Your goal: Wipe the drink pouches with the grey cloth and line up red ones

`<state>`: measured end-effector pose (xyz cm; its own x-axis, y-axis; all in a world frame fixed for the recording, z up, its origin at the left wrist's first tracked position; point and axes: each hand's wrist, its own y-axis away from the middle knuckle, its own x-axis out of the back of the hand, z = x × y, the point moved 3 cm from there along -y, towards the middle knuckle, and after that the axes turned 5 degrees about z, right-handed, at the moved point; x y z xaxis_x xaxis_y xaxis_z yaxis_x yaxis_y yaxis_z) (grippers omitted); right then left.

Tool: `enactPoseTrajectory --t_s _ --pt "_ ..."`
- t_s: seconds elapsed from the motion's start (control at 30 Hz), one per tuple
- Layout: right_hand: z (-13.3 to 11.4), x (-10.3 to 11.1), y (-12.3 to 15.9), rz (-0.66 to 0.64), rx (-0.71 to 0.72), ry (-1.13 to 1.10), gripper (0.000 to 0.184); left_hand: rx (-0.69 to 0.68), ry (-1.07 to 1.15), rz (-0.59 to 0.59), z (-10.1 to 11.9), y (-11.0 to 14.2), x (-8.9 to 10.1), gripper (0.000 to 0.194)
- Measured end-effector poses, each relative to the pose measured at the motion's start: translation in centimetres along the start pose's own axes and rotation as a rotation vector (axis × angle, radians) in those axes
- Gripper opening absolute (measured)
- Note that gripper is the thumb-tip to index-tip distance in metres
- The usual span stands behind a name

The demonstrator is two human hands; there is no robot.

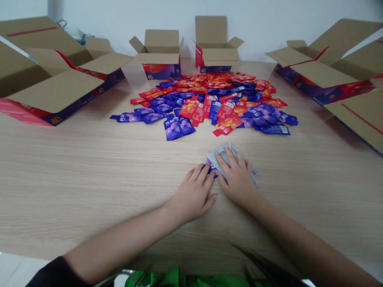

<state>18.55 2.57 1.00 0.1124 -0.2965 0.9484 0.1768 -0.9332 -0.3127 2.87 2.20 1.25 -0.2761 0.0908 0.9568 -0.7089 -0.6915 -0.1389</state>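
At the far left of the frame, large open cartons lie flapped out on the table. Low in the middle, the left hand lies flat, fingers spread, its tips on a purple sachet — pressing, not gripping. Just right of it, the right hand lies flat and open on a small stack of silver-backed sachets, touching that purple one. Squaring the stack likely goes best with both palms kept low and the edges nudged together — lifting could let slick packets slide. Above, the loose heap of red and purple sachets spreads before two small open boxes; more cartons sit far right.
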Motion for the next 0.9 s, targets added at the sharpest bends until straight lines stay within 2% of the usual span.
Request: enactPoseTrajectory --t_s 0.07,0.13,0.2,0.27,0.33,0.4,0.47,0.53,0.6,0.7,0.77,0.9 --pt "1.7 -0.1 0.1 0.014 -0.035 -0.042 0.055 -0.001 0.0 -0.002 -0.1 0.0 0.1 0.063" --pt "4.6 -0.2 -0.1 0.064 -0.127 -0.096 0.051 -0.009 0.0 -0.005 -0.3 0.0 0.2 0.064" --pt "7.2 -0.1 -0.6 0.146 -0.205 -0.191 0.048 -0.019 0.001 -0.012 -0.5 0.0 0.2 0.065" --pt "8.3 0.6 -1.1 0.252 -0.232 -0.295 0.048 -0.02 0.003 -0.011 -0.6 0.1 0.3 0.066" --pt "7.2 1.6 -1.3 0.342 -0.217 -0.333 0.049 -0.019 0.007 -0.01 -0.6 0.1 0.3 0.067" --pt "4.3 2.2 -1.2 0.317 -0.133 -0.297 0.05 -0.022 0.006 -0.012 -0.5 0.1 0.4 0.066" --pt "0.9 1.9 -0.8 0.155 0.02 -0.236 0.05 -0.026 0.001 -0.026 -0.4 0.2 0.4 0.062" --pt "-1.1 1.2 -0.2 0.009 0.125 -0.173 0.052 -0.015 -0.005 -0.038 -0.4 0.2 0.4 0.059" --pt "-0.9 0.5 0.0 -0.055 0.113 -0.107 0.054 -0.009 -0.014 -0.043 -0.5 0.2 0.3 0.06" --pt "1.4 0.1 -0.1 -0.025 -0.063 -0.008 0.053 -0.02 -0.028 -0.037 -0.5 0.2 0.3 0.066" --pt "1.8 0.3 -0.1 0.0 -0.115 0.029 0.053 -0.025 -0.033 -0.037 -0.5 0.2 0.2 0.067" --pt "-0.7 0.3 0.2 -0.063 0.118 -0.059 0.055 -0.01 -0.031 -0.029 -0.3 0.1 0.3 0.059"
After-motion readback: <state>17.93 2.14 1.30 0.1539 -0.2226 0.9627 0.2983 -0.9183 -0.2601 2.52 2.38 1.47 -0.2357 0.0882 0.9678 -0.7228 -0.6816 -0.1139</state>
